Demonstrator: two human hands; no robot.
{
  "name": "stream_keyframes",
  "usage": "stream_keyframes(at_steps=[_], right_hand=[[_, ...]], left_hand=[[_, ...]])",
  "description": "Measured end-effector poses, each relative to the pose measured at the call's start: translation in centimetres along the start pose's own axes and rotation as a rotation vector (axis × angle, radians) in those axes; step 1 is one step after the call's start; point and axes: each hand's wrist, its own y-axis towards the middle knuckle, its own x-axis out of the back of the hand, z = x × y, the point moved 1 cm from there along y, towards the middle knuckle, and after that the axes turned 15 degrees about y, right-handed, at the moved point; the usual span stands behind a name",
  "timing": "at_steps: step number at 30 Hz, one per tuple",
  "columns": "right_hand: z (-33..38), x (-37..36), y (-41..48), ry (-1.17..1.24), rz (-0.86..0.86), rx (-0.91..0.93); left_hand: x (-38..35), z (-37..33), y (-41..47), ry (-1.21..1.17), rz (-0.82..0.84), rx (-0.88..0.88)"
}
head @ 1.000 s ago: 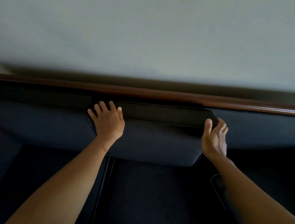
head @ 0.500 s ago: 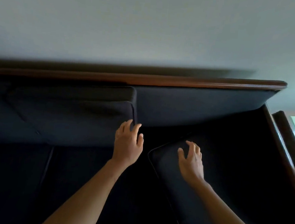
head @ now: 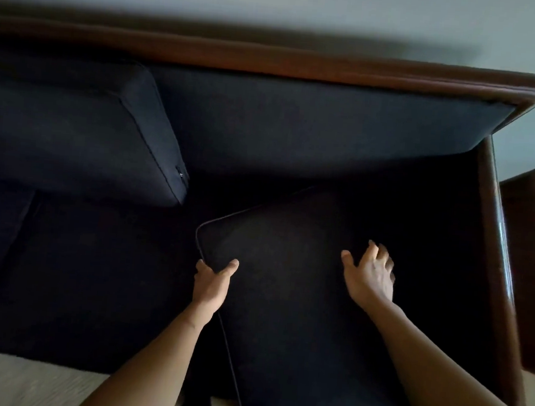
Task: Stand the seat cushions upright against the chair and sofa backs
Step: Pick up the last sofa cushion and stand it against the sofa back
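Left hand point(head: 213, 282) pinches the flat cushion point(head: 300, 301) at its left edge; right hand point(head: 370, 276) hovers spread above it. One-sided lift could twist it, knocking the upright cushion point(head: 73, 130) far-left.

Plain grey wall point(head: 275, 1), pale carpet point(head: 21, 382) (dim light), dark wooden side table point(head: 524, 255) at right.

Dark seat cushion point(head: 300, 301) lying flat, another cushion point(head: 73, 130) upright against sofa back point(head: 298, 122)

Upright cushion point(head: 73, 130) against sofa back point(head: 314, 126), left end; flat cushion point(head: 298, 317) on seat, right end.
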Motion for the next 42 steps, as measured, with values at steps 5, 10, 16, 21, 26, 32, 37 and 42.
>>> stream_keyframes(at_steps=[5, 10, 16, 21, 26, 32, 37, 42], right_hand=[[-1.8, -3.4, 4.2, -0.014, 0.061, -0.064], [-2.5, -4.4, 5.8, -0.035, -0.055, -0.059], [-2.1, -4.8, 4.7, -0.04, -0.139, -0.095], [-0.4, -3.9, 0.1, 0.098, -0.196, -0.05], [4.2, -0.8, -5.8, 0.252, -0.305, -0.007], [10.7, 3.6, -14.6, 0.465, -0.39, 0.084], [13.2, 4.8, -22.7, 0.659, -0.384, 0.153], [14.2, 4.0, -29.6, 0.798, -0.353, 0.283]], left_hand=[[-1.4, 0.5, 2.6, -0.192, -0.005, 0.112], [-2.2, 2.1, 4.7, -0.323, 0.02, 0.146], [-1.9, 3.4, 4.7, -0.431, 0.021, 0.051], [0.9, 4.7, 2.2, -0.518, -0.024, -0.067], [7.0, 2.2, -2.3, -0.556, -0.066, -0.286], [17.1, -1.1, -8.8, -0.616, -0.035, -0.523], [25.6, -0.1, -12.4, -0.601, 0.058, -0.674], [30.3, 4.3, -14.4, -0.345, 0.114, -0.798]])
